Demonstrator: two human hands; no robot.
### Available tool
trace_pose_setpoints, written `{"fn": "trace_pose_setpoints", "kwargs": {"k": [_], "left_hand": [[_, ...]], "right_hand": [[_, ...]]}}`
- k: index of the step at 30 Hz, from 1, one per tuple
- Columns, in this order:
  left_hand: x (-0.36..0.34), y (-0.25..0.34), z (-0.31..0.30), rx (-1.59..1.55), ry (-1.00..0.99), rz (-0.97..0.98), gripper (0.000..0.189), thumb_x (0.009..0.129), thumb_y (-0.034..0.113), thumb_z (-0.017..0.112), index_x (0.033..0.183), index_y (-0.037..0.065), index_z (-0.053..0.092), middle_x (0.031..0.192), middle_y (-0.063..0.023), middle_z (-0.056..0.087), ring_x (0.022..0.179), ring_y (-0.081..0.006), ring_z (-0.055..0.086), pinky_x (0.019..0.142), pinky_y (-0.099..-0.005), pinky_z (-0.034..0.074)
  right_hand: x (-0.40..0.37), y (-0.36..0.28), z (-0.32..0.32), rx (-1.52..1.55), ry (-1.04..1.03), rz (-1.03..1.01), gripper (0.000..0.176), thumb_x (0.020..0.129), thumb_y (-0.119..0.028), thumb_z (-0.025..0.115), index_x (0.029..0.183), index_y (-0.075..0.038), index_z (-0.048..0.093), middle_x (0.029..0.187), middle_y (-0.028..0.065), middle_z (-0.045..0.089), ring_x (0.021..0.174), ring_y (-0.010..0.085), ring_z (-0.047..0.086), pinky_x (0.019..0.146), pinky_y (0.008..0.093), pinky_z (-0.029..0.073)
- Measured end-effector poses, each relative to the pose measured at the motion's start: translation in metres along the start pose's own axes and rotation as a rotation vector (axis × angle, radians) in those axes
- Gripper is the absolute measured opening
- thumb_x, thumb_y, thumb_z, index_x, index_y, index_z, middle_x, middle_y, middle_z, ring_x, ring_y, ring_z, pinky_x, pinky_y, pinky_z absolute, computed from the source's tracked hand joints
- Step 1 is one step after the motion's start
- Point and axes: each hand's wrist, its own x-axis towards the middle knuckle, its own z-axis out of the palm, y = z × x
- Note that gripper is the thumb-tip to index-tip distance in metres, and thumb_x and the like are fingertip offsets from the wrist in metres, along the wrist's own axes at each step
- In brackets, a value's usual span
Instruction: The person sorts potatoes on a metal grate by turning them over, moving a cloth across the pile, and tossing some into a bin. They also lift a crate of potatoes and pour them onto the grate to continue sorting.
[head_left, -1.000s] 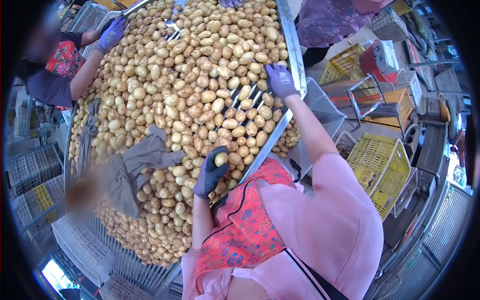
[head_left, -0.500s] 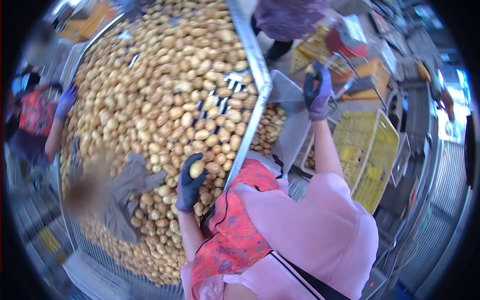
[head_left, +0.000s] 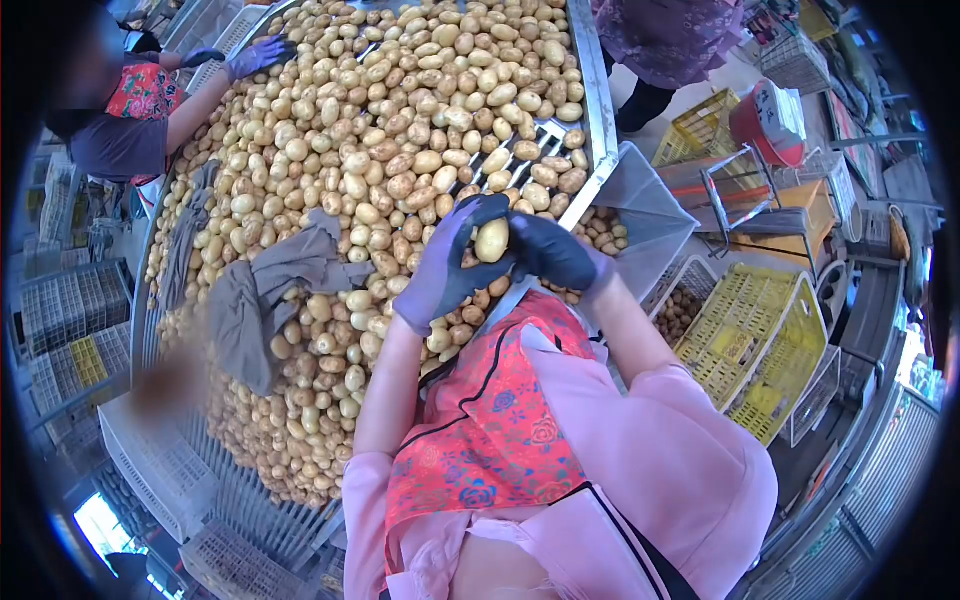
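Note:
Both my hands wear purple gloves with dark palms and fingers, and they meet over the near edge of a big heap of potatoes [head_left: 340, 175]. Between the thumb and fingers of my left hand [head_left: 455, 262] is a pale oval potato [head_left: 492, 241]. My right hand [head_left: 560, 255] is curled against the left one, its fingertips beside that potato. What lies inside its palm is hidden. The heap rests on a slatted sorting table with a metal rim [head_left: 598, 130]. A grey-brown cloth [head_left: 290, 275] lies on the potatoes to the left.
A grey chute [head_left: 650, 195] at the table's corner has potatoes beside it. Yellow crates [head_left: 745, 330] stand at right, with a red bucket [head_left: 770, 125] beyond. Across the heap, a co-worker's gloved hand [head_left: 260, 58] rests on the potatoes. Another person [head_left: 665, 40] stands at the far right corner.
My right hand has come from the raised position at the right to meet my left hand. The left hand still holds a potato, and the view has shifted.

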Motion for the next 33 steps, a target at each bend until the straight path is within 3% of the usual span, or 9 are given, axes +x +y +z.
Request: {"fn": "trace_pose_setpoints", "kwargs": {"k": [4, 14, 17, 19, 20, 22, 26, 29, 33], "left_hand": [[-0.016, -0.007, 0.005, 0.086, 0.035, 0.064, 0.083, 0.072, 0.016, 0.080, 0.141, 0.001, 0.037, 0.142, -0.0136, 0.042, 0.134, -0.0248, 0.037, 0.111, -0.0379, 0.030], [-0.111, -0.070, -0.040, 0.179, 0.114, -0.259, 0.069, 0.085, 0.003, 0.060, 0.146, 0.002, 0.026, 0.146, -0.0137, 0.036, 0.135, -0.0259, 0.036, 0.111, -0.0390, 0.027], [-0.145, -0.079, -0.059, -0.017, 0.246, -0.281, 0.067, 0.087, 0.002, 0.055, 0.147, -0.001, 0.024, 0.147, -0.0139, 0.034, 0.134, -0.0258, 0.035, 0.111, -0.0390, 0.027], [-0.160, -0.108, -0.070, 0.024, 0.366, -0.263, 0.067, 0.088, 0.002, 0.055, 0.147, -0.002, 0.023, 0.148, -0.0138, 0.032, 0.135, -0.0258, 0.034, 0.112, -0.0392, 0.026], [-0.163, -0.128, -0.076, 0.054, 0.351, -0.148, 0.065, 0.088, 0.001, 0.055, 0.146, -0.001, 0.025, 0.147, -0.0132, 0.036, 0.133, -0.0241, 0.037, 0.109, -0.0368, 0.031], [-0.171, -0.120, -0.070, 0.042, 0.441, -0.168, 0.063, 0.088, 0.004, 0.059, 0.145, 0.000, 0.031, 0.144, -0.0119, 0.041, 0.132, -0.0222, 0.040, 0.108, -0.0355, 0.033], [-0.150, -0.068, -0.029, -0.044, 0.474, -0.393, 0.062, 0.086, 0.011, 0.067, 0.141, 0.002, 0.038, 0.140, -0.0100, 0.046, 0.130, -0.0212, 0.042, 0.109, -0.0364, 0.032], [-0.144, -0.057, -0.035, 0.108, 0.355, -0.412, 0.057, 0.088, 0.015, 0.066, 0.138, 0.003, 0.043, 0.134, -0.0125, 0.051, 0.125, -0.0213, 0.046, 0.104, -0.0359, 0.038], [-0.154, -0.064, -0.065, 0.226, 0.417, -0.424, 0.058, 0.087, 0.015, 0.067, 0.138, 0.002, 0.042, 0.135, -0.0131, 0.051, 0.126, -0.0223, 0.046, 0.104, -0.0359, 0.038]], "right_hand": [[-0.002, -0.016, 0.019, -0.175, 0.010, -0.145, 0.038, 0.092, -0.027, 0.061, 0.121, -0.004, 0.053, 0.108, 0.0050, 0.062, 0.096, 0.0143, 0.061, 0.085, 0.0300, 0.052], [-0.230, -0.132, -0.077, -1.487, 1.561, -1.740, 0.060, 0.075, 0.004, 0.070, 0.127, -0.003, 0.043, 0.119, 0.0164, 0.054, 0.109, 0.0276, 0.057, 0.095, 0.0375, 0.045], [-0.327, -0.164, -0.197, -1.180, 2.043, -1.365, 0.044, 0.084, -0.019, 0.070, 0.118, 0.002, 0.053, 0.121, 0.0229, 0.055, 0.112, 0.0312, 0.056, 0.095, 0.0367, 0.045], [-0.377, -0.141, -0.266, -1.337, 2.190, 0.364, 0.048, 0.085, -0.038, 0.064, 0.109, 0.004, 0.060, 0.117, 0.0292, 0.057, 0.109, 0.0379, 0.058, 0.092, 0.0395, 0.046], [-0.389, -0.114, -0.323, -1.164, 1.947, 0.213, 0.051, 0.082, -0.043, 0.060, 0.100, 0.004, 0.064, 0.108, 0.0300, 0.061, 0.102, 0.0432, 0.059, 0.088, 0.0440, 0.047], [-0.293, -0.090, -0.237, -1.195, 1.881, -0.224, 0.051, 0.086, -0.034, 0.059, 0.115, 0.007, 0.055, 0.104, 0.0285, 0.062, 0.099, 0.0448, 0.058, 0.087, 0.0475, 0.046], [-0.110, 0.032, -0.240, -2.087, 1.507, -0.379, 0.038, 0.096, -0.011, 0.036, 0.129, 0.005, 0.046, 0.125, 0.0314, 0.050, 0.114, 0.0437, 0.051, 0.095, 0.0469, 0.041], [0.008, 0.027, -0.109, -1.807, 1.048, 0.088, 0.051, 0.093, -0.017, 0.040, 0.141, 0.001, 0.035, 0.146, 0.0270, 0.031, 0.132, 0.0468, 0.033, 0.109, 0.0589, 0.023], [0.110, 0.027, -0.131, -1.866, 1.049, -0.089, 0.077, 0.089, -0.045, 0.053, 0.144, 0.004, 0.028, 0.147, 0.0292, 0.028, 0.134, 0.0471, 0.029, 0.109, 0.0589, 0.022]]}}
